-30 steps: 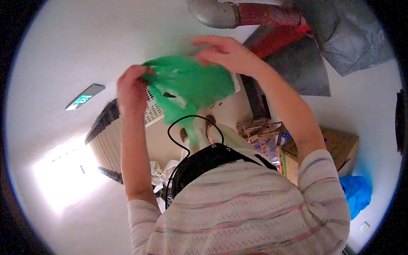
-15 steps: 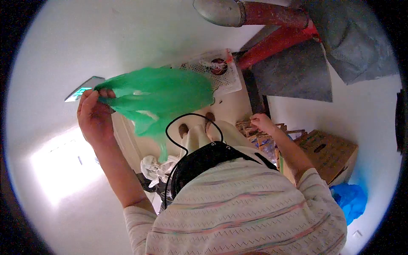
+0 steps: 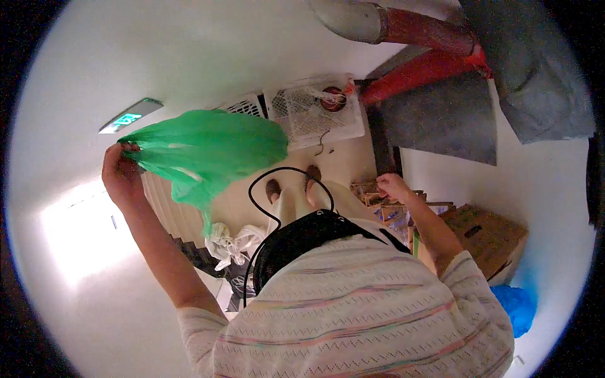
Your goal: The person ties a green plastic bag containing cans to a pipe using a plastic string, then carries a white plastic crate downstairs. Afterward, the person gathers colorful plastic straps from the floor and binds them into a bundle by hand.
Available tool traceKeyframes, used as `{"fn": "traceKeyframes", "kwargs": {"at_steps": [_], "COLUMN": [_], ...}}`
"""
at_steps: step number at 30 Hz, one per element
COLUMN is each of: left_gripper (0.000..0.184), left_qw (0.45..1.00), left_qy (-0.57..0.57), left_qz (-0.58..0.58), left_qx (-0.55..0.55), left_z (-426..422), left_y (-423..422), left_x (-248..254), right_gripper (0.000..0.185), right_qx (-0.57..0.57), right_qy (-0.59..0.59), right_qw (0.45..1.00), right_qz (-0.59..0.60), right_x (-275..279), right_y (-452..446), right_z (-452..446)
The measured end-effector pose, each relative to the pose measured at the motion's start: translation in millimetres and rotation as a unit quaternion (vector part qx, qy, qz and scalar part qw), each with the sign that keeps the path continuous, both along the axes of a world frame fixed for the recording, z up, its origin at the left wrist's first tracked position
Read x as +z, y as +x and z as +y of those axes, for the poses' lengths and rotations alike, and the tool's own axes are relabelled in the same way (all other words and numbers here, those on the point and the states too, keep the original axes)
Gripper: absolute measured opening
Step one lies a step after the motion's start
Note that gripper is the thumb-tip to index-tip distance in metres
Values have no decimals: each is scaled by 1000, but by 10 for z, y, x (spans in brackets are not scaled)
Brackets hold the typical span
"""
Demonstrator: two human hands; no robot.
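Observation:
My left hand is raised at the far left, its fingers closed on the gathered end of a green plastic bag. The bag is thin and crumpled. It spreads out to the right from my fingers, and a loose strip trails down. Whether anything is inside it, I cannot tell. My right hand is curled into a loose fist on the right, with nothing seen in it. Below that hand, in my view, lie stacked brown cartons or crates, apart from my fingers as far as I can see.
A white plastic crate with a dark red round item stands ahead. Grey sheeting and red-and-grey pipes are at upper right. Near my right arm are a cardboard box and blue plastic. White bags lie left; a green-lit sign hangs above.
My left hand has shifted slightly left and down, drawing the green bag leftward. More of the white crate and the lit sign now shows. My right hand has barely moved.

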State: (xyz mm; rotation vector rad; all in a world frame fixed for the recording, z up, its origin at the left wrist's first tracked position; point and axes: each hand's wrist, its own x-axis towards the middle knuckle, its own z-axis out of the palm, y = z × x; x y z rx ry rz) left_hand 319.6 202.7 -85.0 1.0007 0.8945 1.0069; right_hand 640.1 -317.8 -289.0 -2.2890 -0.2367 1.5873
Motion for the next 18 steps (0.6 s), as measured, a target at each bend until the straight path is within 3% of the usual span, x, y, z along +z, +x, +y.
{"fn": "traceKeyframes", "kwargs": {"at_steps": [6,9,12,15,18], "left_gripper": [12,13,12,13,11], "left_qw": [999,980,985,998,993], "left_qy": [10,149,104,3,83], "left_qz": [4,127,123,-12,73], "left_qx": [37,33,65,66,31], "left_z": [419,551,661,790,851], "left_y": [-338,-444,-533,-661,-761], "left_x": [-244,-329,-330,-394,-507], "right_gripper": [33,33,33,33,33], "right_qx": [-18,-7,0,2,-16], "right_qy": [3,-3,-13,-12,-4], "right_qw": [1000,1000,1000,1000,1000], "right_qz": [10,12,12,1,8], "right_x": [158,111,121,107,155], "right_y": [-58,-52,-60,-94,-156], "right_z": [159,167,184,170,217]}}
